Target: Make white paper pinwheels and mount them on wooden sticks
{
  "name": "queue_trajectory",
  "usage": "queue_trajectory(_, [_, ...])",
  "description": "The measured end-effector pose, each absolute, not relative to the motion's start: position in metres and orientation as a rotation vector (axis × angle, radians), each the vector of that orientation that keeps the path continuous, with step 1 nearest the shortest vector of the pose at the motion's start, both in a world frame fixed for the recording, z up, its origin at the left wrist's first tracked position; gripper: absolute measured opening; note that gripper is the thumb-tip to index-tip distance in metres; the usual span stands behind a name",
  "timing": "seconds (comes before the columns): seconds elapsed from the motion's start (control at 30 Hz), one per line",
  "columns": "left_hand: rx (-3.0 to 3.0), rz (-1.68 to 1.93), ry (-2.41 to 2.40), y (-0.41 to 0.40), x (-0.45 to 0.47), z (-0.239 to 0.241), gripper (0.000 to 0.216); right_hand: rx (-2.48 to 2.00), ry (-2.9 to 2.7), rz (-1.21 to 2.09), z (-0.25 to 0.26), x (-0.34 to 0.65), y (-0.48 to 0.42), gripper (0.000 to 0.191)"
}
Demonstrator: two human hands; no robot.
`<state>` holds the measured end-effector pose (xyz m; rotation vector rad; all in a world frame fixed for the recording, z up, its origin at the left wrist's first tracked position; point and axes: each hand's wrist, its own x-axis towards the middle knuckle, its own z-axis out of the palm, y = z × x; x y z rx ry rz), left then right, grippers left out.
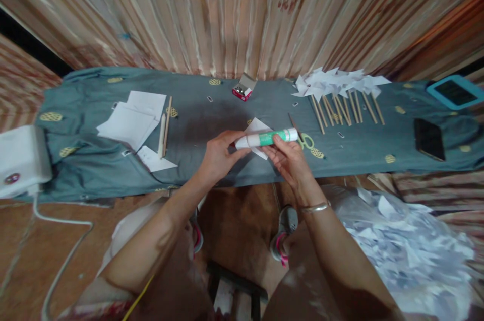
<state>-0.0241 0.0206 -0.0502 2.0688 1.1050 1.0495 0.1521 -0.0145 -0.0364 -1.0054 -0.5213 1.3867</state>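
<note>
A white glue tube (pixel 265 138) with a green label lies level between my two hands, above the middle of the cloth-covered table. My left hand (pixel 223 154) pinches its narrower left end, where a bit of red shows. Around the wider right part, my right hand (pixel 290 157) has its thumb on top and its fingers beneath. Behind the tube is a white paper piece (pixel 257 124), partly hidden by it and my hands. Scissors with light green handles (pixel 307 140) lie just right of my right hand.
Paper pinwheels on sticks (pixel 336 84) lie at the back right, near a phone (pixel 429 138) and a blue-framed tablet (pixel 456 91). A small red box (pixel 242 90) stands behind my hands. White sheets (pixel 128 122) and sticks (pixel 165 132) lie left, beside a white device (pixel 22 159).
</note>
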Motion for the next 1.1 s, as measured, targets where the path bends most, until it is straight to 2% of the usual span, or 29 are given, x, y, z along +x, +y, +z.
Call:
queue_trajectory(0.53, [2.379, 1.104, 1.074, 0.014, -0.028, -0.048, 0.029, -1.043, -0.568, 1.383, -0.044, 0.138, -0.015, 0.032])
queue_trajectory(0.87, [2.209, 1.054, 1.067, 0.014, -0.033, -0.050, 0.033, -1.090, -0.706, 1.423, -0.045, 0.131, -0.019, 0.038])
queue_trajectory(0.97, [2.088, 1.044, 1.211, 0.023, -0.043, -0.048, 0.034, -1.211, -0.877, 1.267, -0.050, 0.150, -0.019, 0.040])
queue_trajectory(1.03, [2.030, 1.048, 1.365, 0.032, -0.054, -0.050, 0.034, -1.356, -1.042, 1.017, -0.054, 0.169, -0.020, 0.037])
queue_trajectory(1.1, [2.069, 1.007, 1.485, 0.042, -0.066, -0.054, 0.032, -1.540, -1.301, 0.702, -0.058, 0.187, -0.023, 0.027])
